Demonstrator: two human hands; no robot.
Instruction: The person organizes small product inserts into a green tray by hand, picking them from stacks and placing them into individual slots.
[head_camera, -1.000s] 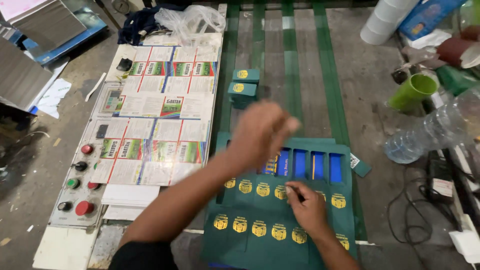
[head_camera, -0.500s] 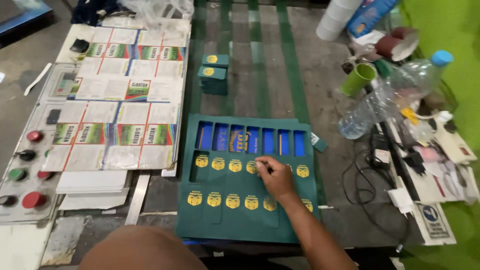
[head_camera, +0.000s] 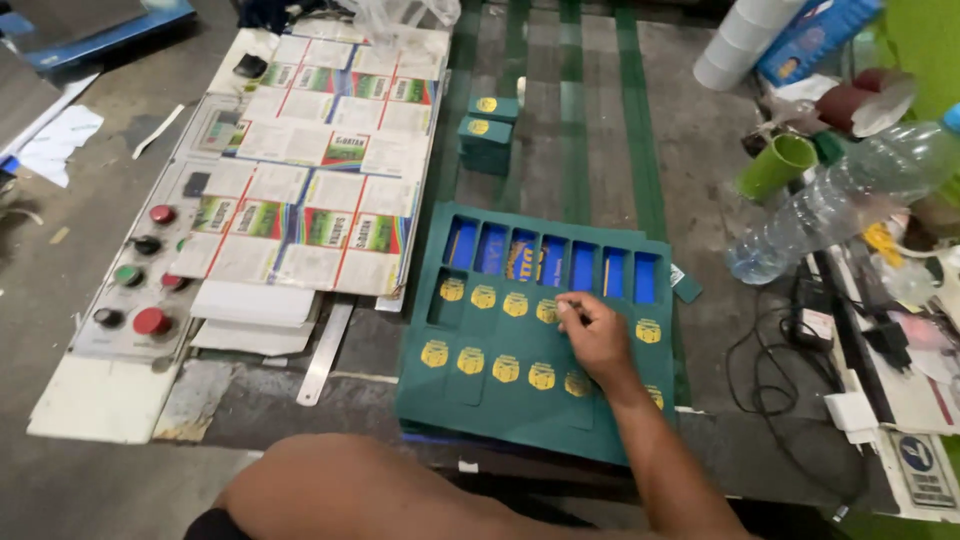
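Fingers (head_camera: 572, 312) of right hand (head_camera: 598, 338) pinch green sheet (head_camera: 500, 400).

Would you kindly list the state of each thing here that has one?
Green die-cut sheet: flat, top row punched out.
Right hand: fingertips pinching at a middle-row piece.
Left hand: out of view.
Plastic bottle: lying on its side.
Green cup: tipped over.

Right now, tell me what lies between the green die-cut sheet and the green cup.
In the head view, between the green die-cut sheet and the green cup lies bare grey tabletop, apart from one small green offcut beside the sheet's right edge.
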